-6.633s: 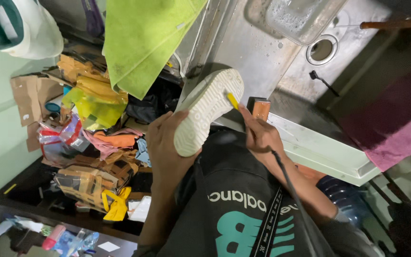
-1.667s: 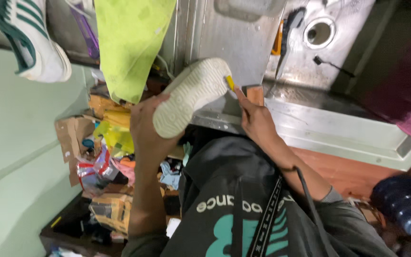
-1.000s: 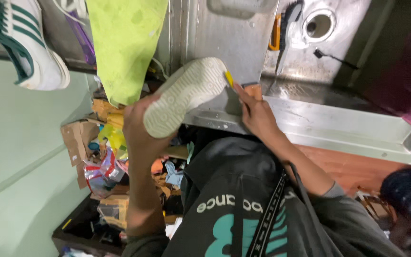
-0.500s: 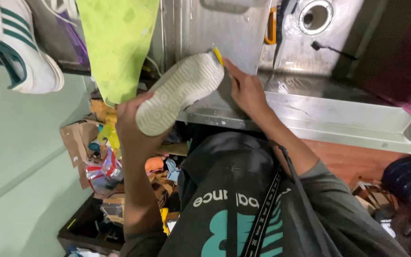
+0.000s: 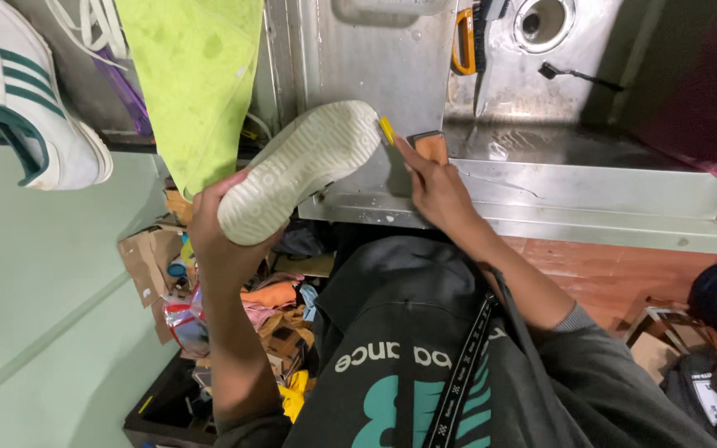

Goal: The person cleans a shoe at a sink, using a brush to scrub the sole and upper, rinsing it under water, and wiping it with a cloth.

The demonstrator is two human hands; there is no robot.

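Pale rubber, ridged with tread: the sneaker [image 5: 300,170] is held sole-up over the front edge of the steel sink [image 5: 591,174], heel cupped in the closed left hand [image 5: 221,241]. The right hand [image 5: 437,191] pinches a small yellow tool [image 5: 387,129] against the toe rim. The shoe looks light, its sole stiff but wet-slick, so the heel seems the surest hold. Farther off hang a green cloth [image 5: 197,75] and a striped sneaker [image 5: 26,108].
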